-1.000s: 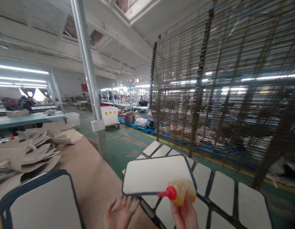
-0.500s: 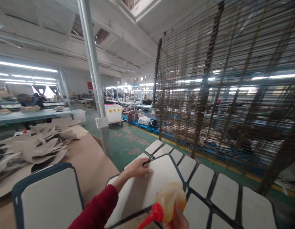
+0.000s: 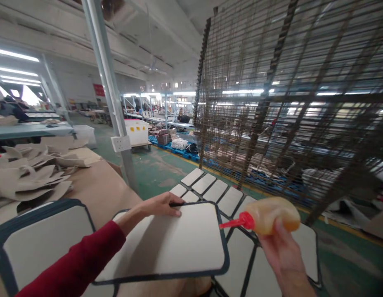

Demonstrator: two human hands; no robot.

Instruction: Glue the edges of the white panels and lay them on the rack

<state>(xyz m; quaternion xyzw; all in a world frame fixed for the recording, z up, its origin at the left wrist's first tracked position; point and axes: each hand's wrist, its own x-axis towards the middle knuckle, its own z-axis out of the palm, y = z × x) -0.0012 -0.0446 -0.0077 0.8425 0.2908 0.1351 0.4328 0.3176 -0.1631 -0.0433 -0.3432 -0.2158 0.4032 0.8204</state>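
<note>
Panel (image 3: 191, 239) under left hand (image 3: 160, 206): thumb on its face, fingers gripping far edge. Right hand (image 3: 281, 247) clamped round bottle (image 3: 272, 214); nozzle (image 3: 235, 222) beside panel's right edge, perhaps untouching. Right of panel, pieces (image 3: 236, 255) laid in rows; left, stack (image 3: 49, 239) outside rows.

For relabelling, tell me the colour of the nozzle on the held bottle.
Red; the nozzle shows best in the head view.
</note>
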